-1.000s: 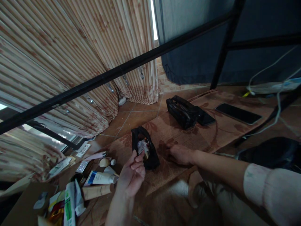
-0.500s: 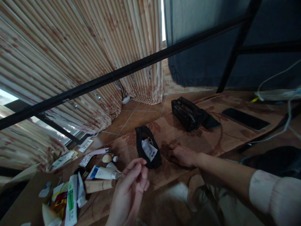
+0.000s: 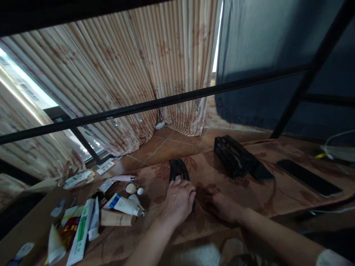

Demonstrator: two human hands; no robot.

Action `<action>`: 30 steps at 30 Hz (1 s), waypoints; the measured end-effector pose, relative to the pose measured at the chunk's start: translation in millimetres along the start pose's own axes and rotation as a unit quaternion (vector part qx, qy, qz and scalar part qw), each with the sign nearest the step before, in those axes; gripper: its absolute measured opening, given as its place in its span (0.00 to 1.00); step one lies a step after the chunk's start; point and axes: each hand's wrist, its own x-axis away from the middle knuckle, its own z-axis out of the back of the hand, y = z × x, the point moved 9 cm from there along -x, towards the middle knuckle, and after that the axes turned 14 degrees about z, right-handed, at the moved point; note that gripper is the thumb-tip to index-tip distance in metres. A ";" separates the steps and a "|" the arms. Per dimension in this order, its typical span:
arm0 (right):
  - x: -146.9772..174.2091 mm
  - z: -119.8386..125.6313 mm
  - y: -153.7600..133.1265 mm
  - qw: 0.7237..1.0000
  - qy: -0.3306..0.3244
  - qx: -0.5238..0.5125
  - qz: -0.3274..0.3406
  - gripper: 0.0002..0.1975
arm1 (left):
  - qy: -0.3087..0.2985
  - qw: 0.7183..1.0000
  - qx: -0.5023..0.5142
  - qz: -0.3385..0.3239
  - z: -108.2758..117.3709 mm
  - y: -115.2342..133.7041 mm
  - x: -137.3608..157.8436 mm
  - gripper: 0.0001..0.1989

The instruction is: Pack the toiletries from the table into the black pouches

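My left hand (image 3: 179, 199) lies over the small black pouch (image 3: 179, 167), its fingers bent down at the pouch's opening. The fingertips and whatever they touch inside are hidden. My right hand (image 3: 222, 207) rests on the brown patterned cloth (image 3: 155, 207) just right of the pouch, fingers stretched along the cloth, with nothing visible in them. Left of my left hand lie a white and blue tube (image 3: 126, 205), a beige tube (image 3: 115, 218), a round beige sponge (image 3: 131, 188) and a pink tube (image 3: 122, 178).
A white and green tube (image 3: 81, 232) and a cardboard box (image 3: 36, 225) are at the left. Beyond my right hand stand a larger black case (image 3: 233, 157), a dark flat object (image 3: 262, 170) and a phone (image 3: 309, 177). A black rail (image 3: 172, 99) crosses before curtains (image 3: 138, 66).
My left hand has moved forward from beside the pouch to over its opening, covering the white sachet seen there earlier. My right hand stays on the cloth. The camera view has shifted.
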 end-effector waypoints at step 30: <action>1.6 -0.7 2.8 1.000 0.005 0.009 0.007 0.09 | -0.034 0.998 -0.021 0.051 -12.5 -21.7 40.8 0.13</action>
